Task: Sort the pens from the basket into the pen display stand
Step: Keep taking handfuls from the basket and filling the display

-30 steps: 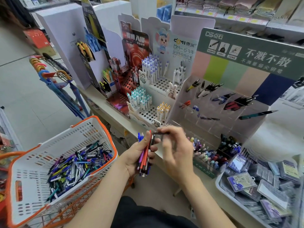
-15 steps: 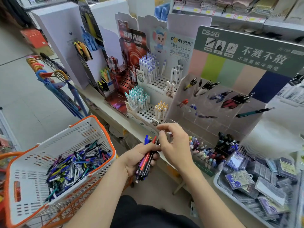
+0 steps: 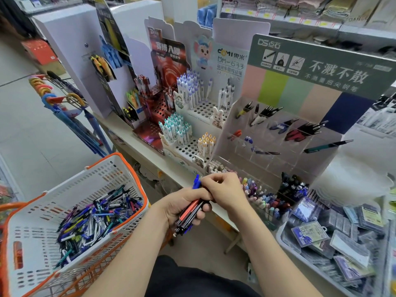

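The left hand (image 3: pixel 182 205) grips a bundle of pens (image 3: pixel 189 212), tips down. The right hand (image 3: pixel 225 191) pinches at the bundle's upper ends; which pen, I cannot tell. To the left, the basket (image 3: pixel 102 176) holds many loose pens. Beyond stands the clear pen display stand (image 3: pixel 278 136). Best draw one pen straight out, left grip firm, then match its compartment.

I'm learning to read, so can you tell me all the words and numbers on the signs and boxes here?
"DS点石": green sign atop the pen display stand.
"不溅不散": same green sign, large letters.
"DOMI 東米": white mouse card.
"DM-633": same mouse card.
"赛博入侵": red card.
"10": packet at lower right.
The smaller lines under these and the shelf tags are too blurred to read.
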`<state>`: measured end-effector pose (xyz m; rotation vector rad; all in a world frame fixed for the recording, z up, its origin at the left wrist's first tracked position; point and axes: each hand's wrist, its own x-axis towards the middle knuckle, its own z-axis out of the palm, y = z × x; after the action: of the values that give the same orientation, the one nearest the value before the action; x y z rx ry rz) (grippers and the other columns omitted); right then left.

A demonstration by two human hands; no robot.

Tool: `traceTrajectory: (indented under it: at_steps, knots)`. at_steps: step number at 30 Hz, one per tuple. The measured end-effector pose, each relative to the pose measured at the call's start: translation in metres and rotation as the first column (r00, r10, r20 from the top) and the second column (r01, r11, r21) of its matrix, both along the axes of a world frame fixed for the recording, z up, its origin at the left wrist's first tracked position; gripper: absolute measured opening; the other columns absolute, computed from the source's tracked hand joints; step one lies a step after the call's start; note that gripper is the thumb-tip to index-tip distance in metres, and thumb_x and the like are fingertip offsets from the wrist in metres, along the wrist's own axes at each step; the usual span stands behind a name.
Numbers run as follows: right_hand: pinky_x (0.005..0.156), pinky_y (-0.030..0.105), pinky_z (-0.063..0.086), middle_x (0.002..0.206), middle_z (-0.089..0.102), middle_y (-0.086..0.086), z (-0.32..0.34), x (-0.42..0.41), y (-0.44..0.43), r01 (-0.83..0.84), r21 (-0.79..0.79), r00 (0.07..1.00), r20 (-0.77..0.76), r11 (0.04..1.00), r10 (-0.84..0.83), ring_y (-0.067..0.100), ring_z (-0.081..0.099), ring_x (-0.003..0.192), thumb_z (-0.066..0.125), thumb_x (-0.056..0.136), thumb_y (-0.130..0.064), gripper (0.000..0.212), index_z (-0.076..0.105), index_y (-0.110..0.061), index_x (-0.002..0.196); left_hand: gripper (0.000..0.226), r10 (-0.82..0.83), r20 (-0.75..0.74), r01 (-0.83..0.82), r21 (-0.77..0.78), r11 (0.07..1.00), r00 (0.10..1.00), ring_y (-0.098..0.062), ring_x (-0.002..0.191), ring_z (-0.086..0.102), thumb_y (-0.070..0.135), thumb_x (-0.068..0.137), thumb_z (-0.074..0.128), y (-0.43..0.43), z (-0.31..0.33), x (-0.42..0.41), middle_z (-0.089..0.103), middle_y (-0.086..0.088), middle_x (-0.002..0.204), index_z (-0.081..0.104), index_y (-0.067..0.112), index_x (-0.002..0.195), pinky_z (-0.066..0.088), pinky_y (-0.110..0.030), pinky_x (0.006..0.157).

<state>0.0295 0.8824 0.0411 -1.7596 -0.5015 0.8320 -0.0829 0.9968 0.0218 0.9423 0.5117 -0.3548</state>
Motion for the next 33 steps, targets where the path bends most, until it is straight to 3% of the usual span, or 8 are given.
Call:
traceTrajectory:
  at_steps: [5, 10, 14, 17, 22, 25, 28, 33]
  knots:
    - [0.059, 0.039, 0.051, 0.07, 0.068, 0.012, -0.007, 0.009, 0.005, 0.225, 0.08, 0.974, -0.004, 0.971, -0.225, 0.017, 0.059, 0.061, 0.062, 0.095, -0.02, 0.024, 0.073, -0.011, 0.076, 0.021, -0.023, -0.016, 0.023, 0.031, 0.999, 1.0, -0.011, 0.055, 0.059, 0.022, 0.09, 0.076, 0.002, -0.001, 0.003, 0.062, -0.005, 0.078, 0.071, 0.01, 0.105, 0.047, -0.021, 0.046]
    - [0.072, 0.037, 0.059, 0.087, 0.067, -0.003, -0.004, 0.028, -0.002, 0.396, 0.408, 0.856, 0.162, 0.823, -0.492, 0.014, 0.068, 0.076, 0.051, 0.111, -0.018, 0.011, 0.062, -0.016, 0.11, 0.024, 0.066, 0.013, -0.066, 0.032, 0.997, 0.998, -0.01, 0.055, 0.055, 0.028, 0.094, 0.075, -0.001, -0.015, 0.004, 0.058, -0.001, 0.077, 0.069, 0.011, 0.109, 0.044, -0.022, 0.049]
    - [0.07, 0.028, 0.054, 0.09, 0.067, -0.006, -0.002, 0.011, -0.01, 0.128, 0.478, 0.722, 0.556, 0.869, -0.412, 0.01, 0.067, 0.078, 0.055, 0.108, -0.014, 0.008, 0.06, -0.012, 0.114, 0.035, 0.339, 0.041, -0.334, -0.105, 0.937, 0.94, -0.005, 0.054, 0.052, 0.051, 0.099, 0.071, 0.005, -0.022, 0.016, 0.052, 0.006, 0.076, 0.07, 0.016, 0.103, 0.04, -0.019, 0.049]
    - [0.082, 0.036, 0.059, 0.104, 0.068, 0.004, -0.011, -0.01, -0.011, -0.174, 0.392, 0.652, 0.733, 0.903, -0.192, 0.017, 0.071, 0.094, 0.061, 0.1, -0.009, 0.013, 0.064, -0.008, 0.113, 0.052, 0.442, 0.061, -0.42, -0.221, 0.88, 0.895, -0.011, 0.077, 0.057, 0.065, 0.094, 0.071, 0.007, -0.02, 0.025, 0.055, 0.001, 0.092, 0.072, 0.014, 0.104, 0.046, -0.025, 0.071]
    - [0.089, 0.037, 0.058, 0.115, 0.069, 0.011, -0.024, -0.019, -0.017, -0.425, 0.251, 0.478, 0.878, 0.87, -0.02, 0.028, 0.068, 0.105, 0.071, 0.083, -0.005, 0.019, 0.07, -0.002, 0.101, 0.026, 0.481, 0.012, -0.466, -0.232, 0.854, 0.876, -0.013, 0.076, 0.046, 0.039, 0.091, 0.081, 0.012, -0.02, 0.024, 0.046, 0.004, 0.086, 0.064, 0.021, 0.085, 0.04, -0.028, 0.076]
    - [0.082, 0.039, 0.054, 0.109, 0.067, 0.009, -0.024, -0.013, -0.019, -0.438, 0.245, 0.523, 0.852, 0.865, 0.024, 0.027, 0.065, 0.096, 0.07, 0.08, -0.01, 0.016, 0.07, -0.004, 0.094, 0.023, 0.465, -0.014, -0.463, -0.13, 0.877, 0.885, -0.016, 0.072, 0.044, 0.03, 0.089, 0.079, 0.014, -0.022, 0.022, 0.044, 0.0, 0.081, 0.06, 0.02, 0.081, 0.04, -0.031, 0.071]
    - [0.087, 0.041, 0.052, 0.103, 0.069, 0.004, -0.021, -0.011, -0.012, -0.273, 0.32, 0.598, 0.795, 0.907, -0.1, 0.022, 0.064, 0.098, 0.069, 0.086, -0.01, 0.003, 0.071, -0.007, 0.085, 0.014, 0.467, -0.025, -0.466, 0.026, 0.884, 0.884, -0.022, 0.075, 0.064, 0.02, 0.095, 0.075, 0.012, -0.022, 0.021, 0.062, -0.01, 0.084, 0.069, 0.008, 0.098, 0.055, -0.034, 0.07]
    - [0.105, 0.027, 0.043, 0.122, 0.058, -0.009, -0.009, 0.002, 0.007, -0.076, 0.1, 0.804, 0.594, 0.992, 0.001, 0.009, 0.057, 0.121, 0.064, 0.1, -0.029, 0.023, 0.071, -0.024, 0.121, 0.013, 0.27, 0.049, -0.26, 0.484, 0.836, 0.961, -0.02, 0.07, 0.067, 0.012, 0.101, 0.062, 0.002, -0.011, 0.022, 0.068, -0.01, 0.079, 0.07, 0.002, 0.097, 0.054, -0.03, 0.06]
